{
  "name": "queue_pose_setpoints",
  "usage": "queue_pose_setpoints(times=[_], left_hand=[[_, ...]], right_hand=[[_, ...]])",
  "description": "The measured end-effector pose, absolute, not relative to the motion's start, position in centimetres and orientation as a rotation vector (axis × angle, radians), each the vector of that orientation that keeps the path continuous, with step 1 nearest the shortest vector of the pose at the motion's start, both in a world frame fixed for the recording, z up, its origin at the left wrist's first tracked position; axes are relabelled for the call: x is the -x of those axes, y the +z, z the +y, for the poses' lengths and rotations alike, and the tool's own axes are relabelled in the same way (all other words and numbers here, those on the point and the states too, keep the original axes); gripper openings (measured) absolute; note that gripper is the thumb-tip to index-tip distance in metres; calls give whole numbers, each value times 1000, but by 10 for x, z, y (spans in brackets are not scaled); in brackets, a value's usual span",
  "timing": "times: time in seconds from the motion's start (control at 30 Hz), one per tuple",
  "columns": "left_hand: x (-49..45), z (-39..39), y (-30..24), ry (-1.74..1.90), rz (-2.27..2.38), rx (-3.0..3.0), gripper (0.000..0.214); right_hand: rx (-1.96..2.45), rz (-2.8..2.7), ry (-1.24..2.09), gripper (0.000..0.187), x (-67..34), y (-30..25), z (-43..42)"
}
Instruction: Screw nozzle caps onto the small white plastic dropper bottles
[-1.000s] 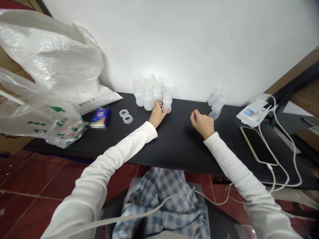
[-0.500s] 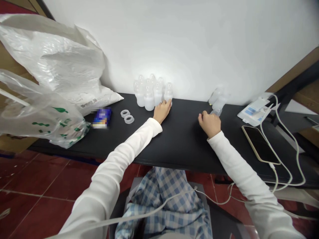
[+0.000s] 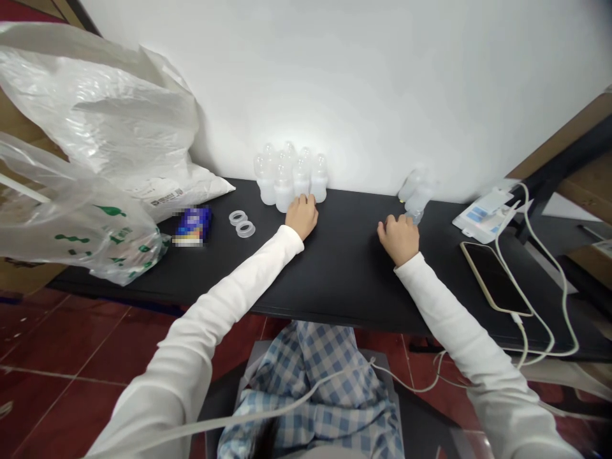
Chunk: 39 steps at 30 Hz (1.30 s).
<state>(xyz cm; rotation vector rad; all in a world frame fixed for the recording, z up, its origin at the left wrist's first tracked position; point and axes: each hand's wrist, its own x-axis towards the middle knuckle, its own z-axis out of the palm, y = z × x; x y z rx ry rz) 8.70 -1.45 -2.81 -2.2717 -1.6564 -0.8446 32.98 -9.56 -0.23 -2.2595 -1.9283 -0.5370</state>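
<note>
Bench [image 3: 344,274], black, left to right: two rings [image 3: 241,224] lay flat; left hand [image 3: 302,215], fingers [image 3: 306,201] open and empty, rested just before upright white bottles [image 3: 287,185]; right hand [image 3: 399,239], fingers [image 3: 389,223] loosely curled on nothing, rested just below clear bottles [image 3: 415,197]; phone [image 3: 492,278] lay beyond.

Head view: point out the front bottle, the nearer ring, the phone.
front bottle [image 3: 283,196]: head view, on its body
nearer ring [image 3: 238,230]: head view, on its rim
phone [image 3: 493,279]: head view, on its dark screen
</note>
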Motion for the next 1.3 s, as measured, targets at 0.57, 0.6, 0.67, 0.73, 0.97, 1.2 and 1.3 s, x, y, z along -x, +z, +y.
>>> queue_pose_setpoints(times=[0.57,0.6,0.67,0.73,0.97,1.2,1.3], left_hand=[[-53,-72,-40,-853,-1573,2517,22],[-65,-72,-42,-928,-1452,2634,23],[-89,-72,-44,-1015,-1276,2778,22],[-112,-69,-44,-1032,-1216,2826,22],[-149,-51,-33,-1596,-1464,3085,19],[-137,-33,-32,-2964,-2179,2725,22],[-136,-32,-32,-3241,-2136,2534,27]], right_hand=[[2136,-2076,-519,43,-334,-10,-94],[2118,-2098,-495,45,-335,-11,-93],[2105,-2130,-452,45,-336,-11,-90],[2089,-2146,-432,40,-336,-11,-87],[2048,-2183,-409,29,-337,-6,-81],[1953,-2114,-272,22,-349,-17,-70],[1817,-2066,-203,19,-355,-24,-63]])
